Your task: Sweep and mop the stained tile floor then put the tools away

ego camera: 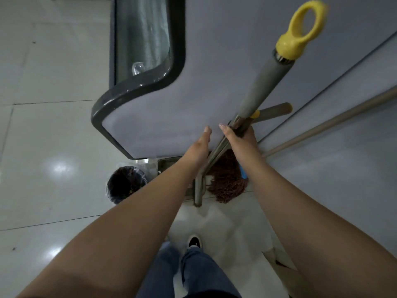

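Note:
My right hand (240, 136) grips the metal shaft of a mop just below its grey foam grip (264, 84), which ends in a yellow ring cap (303, 29). A reddish-brown string mop head (225, 181) rests on the floor against the wall, partly hidden by my arms. A second handle with a yellow collar (272, 111) leans behind. My left hand (199, 145) is beside the shafts, fingers extended, holding nothing that I can see. A tan wooden pole (335, 123) leans against the wall at right.
A grey counter with a dark rim (137, 91) juts out over the tile floor (53, 130). A black-lined bin (126, 183) stands under its corner. My shoe (194, 241) and jeans show at the bottom.

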A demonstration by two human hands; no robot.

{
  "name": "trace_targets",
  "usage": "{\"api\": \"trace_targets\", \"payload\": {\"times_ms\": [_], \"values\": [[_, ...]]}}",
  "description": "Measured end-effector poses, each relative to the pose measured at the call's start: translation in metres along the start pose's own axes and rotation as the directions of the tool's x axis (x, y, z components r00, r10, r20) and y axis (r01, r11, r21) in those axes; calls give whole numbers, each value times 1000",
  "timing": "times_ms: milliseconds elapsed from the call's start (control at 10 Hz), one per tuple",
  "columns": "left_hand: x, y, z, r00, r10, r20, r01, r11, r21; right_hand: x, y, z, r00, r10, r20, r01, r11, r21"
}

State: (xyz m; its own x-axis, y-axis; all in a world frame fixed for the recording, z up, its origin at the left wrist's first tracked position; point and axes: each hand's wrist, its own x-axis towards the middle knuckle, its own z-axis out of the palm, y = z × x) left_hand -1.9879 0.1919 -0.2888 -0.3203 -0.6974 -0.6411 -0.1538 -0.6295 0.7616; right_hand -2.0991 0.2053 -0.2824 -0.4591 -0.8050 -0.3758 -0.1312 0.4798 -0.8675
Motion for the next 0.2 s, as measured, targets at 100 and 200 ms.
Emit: {"api": "trace_targets", "payload": {"times_ms": [100, 200], "values": [[-10, 10, -13, 997, 57, 56, -59, 998, 33, -12, -6, 2, 995, 75, -59, -75, 997, -8], [-25, 18, -29, 991, 72, 117, -85, 990, 109, -33, -11, 8, 984, 146, -102, -145, 989, 25]]}}
